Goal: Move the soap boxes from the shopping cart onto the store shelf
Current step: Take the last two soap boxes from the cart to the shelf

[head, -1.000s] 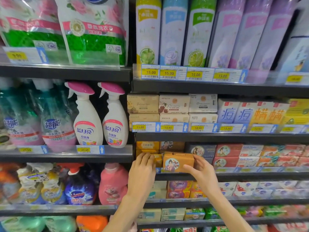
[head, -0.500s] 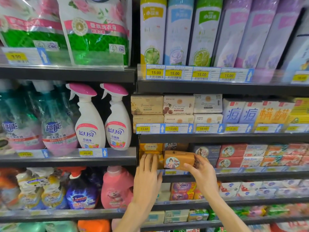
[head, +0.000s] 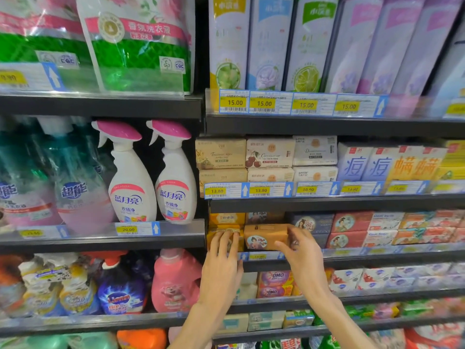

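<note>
- Placing step: my right hand grips the brown soap box at the shelf front.
- My left hand, fingers straight, steadies the yellow boxes alongside.
- Next: probably push in, release.

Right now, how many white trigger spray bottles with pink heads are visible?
2. Side by side on the left bay's middle shelf: left white spray bottle, right white spray bottle. More may sit hidden behind them.
</note>
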A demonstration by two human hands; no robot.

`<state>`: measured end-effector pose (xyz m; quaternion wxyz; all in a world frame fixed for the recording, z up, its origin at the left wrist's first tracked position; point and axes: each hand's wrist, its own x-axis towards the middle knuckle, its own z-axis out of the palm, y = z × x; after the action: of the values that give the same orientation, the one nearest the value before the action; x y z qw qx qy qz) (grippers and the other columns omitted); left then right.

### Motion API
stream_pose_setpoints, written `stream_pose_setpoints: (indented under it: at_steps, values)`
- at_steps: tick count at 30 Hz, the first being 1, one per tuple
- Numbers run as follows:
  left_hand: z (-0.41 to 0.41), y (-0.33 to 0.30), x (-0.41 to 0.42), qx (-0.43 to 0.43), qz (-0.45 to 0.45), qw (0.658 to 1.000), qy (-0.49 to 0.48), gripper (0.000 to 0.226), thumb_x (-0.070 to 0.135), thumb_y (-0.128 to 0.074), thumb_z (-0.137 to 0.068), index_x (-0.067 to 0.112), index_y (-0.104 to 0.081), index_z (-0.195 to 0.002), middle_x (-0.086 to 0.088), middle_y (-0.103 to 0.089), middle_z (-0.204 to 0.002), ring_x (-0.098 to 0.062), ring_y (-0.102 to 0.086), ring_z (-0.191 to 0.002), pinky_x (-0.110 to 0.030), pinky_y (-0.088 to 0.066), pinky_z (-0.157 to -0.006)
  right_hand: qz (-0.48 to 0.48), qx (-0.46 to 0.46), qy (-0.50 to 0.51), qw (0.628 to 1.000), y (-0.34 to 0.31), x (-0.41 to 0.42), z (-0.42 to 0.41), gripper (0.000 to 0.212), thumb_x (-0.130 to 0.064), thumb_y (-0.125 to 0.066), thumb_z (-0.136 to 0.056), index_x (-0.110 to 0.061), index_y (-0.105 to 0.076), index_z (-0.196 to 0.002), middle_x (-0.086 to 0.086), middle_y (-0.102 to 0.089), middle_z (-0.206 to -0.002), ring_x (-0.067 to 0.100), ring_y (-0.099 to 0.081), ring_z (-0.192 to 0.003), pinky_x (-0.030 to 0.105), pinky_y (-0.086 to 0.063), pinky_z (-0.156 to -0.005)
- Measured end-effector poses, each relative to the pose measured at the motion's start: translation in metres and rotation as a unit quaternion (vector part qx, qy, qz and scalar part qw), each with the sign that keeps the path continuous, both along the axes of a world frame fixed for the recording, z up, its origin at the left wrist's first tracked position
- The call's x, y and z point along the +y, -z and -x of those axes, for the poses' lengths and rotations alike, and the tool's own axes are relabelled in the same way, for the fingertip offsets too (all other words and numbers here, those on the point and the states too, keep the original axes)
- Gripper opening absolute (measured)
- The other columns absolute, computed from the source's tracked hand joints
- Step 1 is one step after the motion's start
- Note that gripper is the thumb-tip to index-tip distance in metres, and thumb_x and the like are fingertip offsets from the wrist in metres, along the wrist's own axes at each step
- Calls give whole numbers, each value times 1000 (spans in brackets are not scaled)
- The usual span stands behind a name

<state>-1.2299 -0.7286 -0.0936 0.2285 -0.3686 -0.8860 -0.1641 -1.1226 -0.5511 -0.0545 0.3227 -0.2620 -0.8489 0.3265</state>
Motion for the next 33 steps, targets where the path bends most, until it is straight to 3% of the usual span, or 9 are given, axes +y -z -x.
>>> stream_pose_setpoints:
  at_steps: [4,7,12,19,24,33]
  values:
    - [0,1,-1,-6,-4,1000,-4,66,27,-77,-77,10,-57,-138,-10,-56,-140,-30,-47,-133,-42,-51,-105,-107,-52,30,993,5,-7,7,52,-30,-70,-90,-19,-52,-138,0,-55,-127,21,-58,-113,39,-55,-94]
    - [-2,1,-2,-5,-10,1000,-4,66,27,-78,-77,11,-57,-138,-9,-56,-140,-30,-46,-133,-41,-51,-105,-165,-77,44,982,9,-11,5,55,-29,-67,-92,-23,-44,-141,2,-44,-134,23,-58,-110,39,-60,-80]
    - [-1,1,-3,-8,-18,1000,1,67,27,-77,-78,12,-56,-139,-8,-55,-140,-28,-46,-133,-39,-50,-106,-242,-102,76,962,13,-18,7,28,-24,-70,-90,-23,-60,-115,5,-46,-121,26,-47,-111,38,-59,-62]
    - [-2,-1,-2,-10,-10,1000,-1,71,29,-78,-76,13,-54,-141,-8,-55,-140,-29,-46,-132,-40,-52,-104,-318,-56,49,945,17,-18,12,25,-14,-77,-82,-19,-71,-106,5,-56,-109,25,-50,-98,36,-55,-73]
    - [-3,-1,0,-6,-5,1000,-1,72,29,-79,-77,12,-54,-142,-9,-55,-141,-30,-47,-133,-40,-53,-102,-335,-58,-34,940,30,-21,17,35,-22,-69,-89,-21,-66,-124,0,-58,-111,18,-61,-97,28,-56,-74]
    - [-6,0,5,-5,3,1000,-15,74,31,-78,-78,11,-51,-144,-10,-54,-142,-30,-46,-135,-41,-50,-105,-338,-108,-37,934,35,-22,14,54,-34,-62,-92,-25,-49,-144,2,-56,-120,20,-60,-106,33,-58,-81]
